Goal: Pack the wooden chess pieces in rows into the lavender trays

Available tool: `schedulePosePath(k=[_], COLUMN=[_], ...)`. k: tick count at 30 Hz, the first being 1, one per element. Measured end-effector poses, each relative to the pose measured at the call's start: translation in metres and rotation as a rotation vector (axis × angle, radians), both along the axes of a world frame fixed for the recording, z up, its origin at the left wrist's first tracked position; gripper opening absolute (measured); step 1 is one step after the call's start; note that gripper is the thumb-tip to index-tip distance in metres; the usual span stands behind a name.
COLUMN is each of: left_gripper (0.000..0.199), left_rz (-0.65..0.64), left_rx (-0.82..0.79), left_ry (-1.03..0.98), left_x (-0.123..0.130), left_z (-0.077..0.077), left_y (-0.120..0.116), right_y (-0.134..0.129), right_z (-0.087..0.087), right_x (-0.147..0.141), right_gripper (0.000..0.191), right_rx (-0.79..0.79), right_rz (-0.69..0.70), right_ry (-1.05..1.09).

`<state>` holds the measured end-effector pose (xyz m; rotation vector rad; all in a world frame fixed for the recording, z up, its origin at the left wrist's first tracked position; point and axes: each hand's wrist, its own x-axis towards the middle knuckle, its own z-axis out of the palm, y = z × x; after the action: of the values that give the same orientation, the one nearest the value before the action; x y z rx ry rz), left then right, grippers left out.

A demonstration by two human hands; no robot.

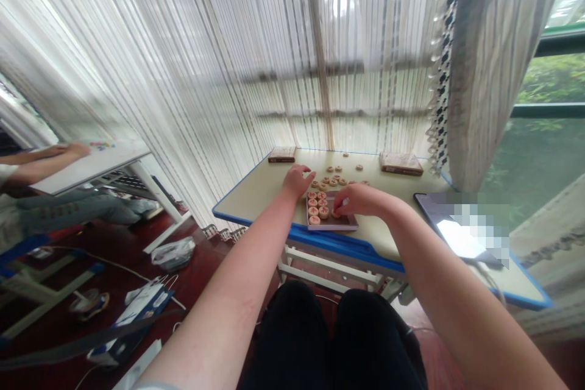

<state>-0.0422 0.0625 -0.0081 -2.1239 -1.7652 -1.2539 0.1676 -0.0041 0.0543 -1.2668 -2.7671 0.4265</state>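
A shallow box (331, 227) sits at the front of the desk, with round Chinese chess pieces (313, 202) with red characters in rows on its left side. My right hand (361, 198) reaches into the box from the right, its fingers pinched on a Chinese chess piece (336, 214) near the box floor. Beside the box's far left corner is my left hand (297, 181), thumb and fingers apart and holding nothing that I can see. Beyond the box lie several loose Chinese chess pieces (334, 182), some partly hidden by my right hand.
Two flat boxes (282, 154) (401, 163) lie along the desk's back edge. A tablet-like device (436, 219) with a cable rests on the right. String curtains (292, 42) hang behind the desk (256, 195). To the left, another person's arms (59, 158) rest at a separate table (114, 161).
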Motion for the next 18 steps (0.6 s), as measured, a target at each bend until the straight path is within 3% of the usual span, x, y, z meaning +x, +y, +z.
schedulePosePath(k=[7,13,18], left_gripper=[0.026,0.025,0.025], left_rz=[0.06,0.071,0.071], left_rx=[0.029,0.044,0.027], left_ry=[0.026,0.032,0.04], left_x=[-0.0011,-0.0027,-0.0027], left_z=[0.0004,-0.0006,0.0001], left_y=[-0.0011,0.0004,-0.0003], right_y=[0.0013,-0.0028,-0.0055], right_z=[-0.003,-0.0017,0.0031], right_x=[0.0019,0.0012,0.0029], right_gripper=[0.038,0.034,0.033], right_rx=[0.055,-0.077,-0.055], right_rz=[-0.07,0.019,0.021], right_ry=[-0.065,-0.03,0.031])
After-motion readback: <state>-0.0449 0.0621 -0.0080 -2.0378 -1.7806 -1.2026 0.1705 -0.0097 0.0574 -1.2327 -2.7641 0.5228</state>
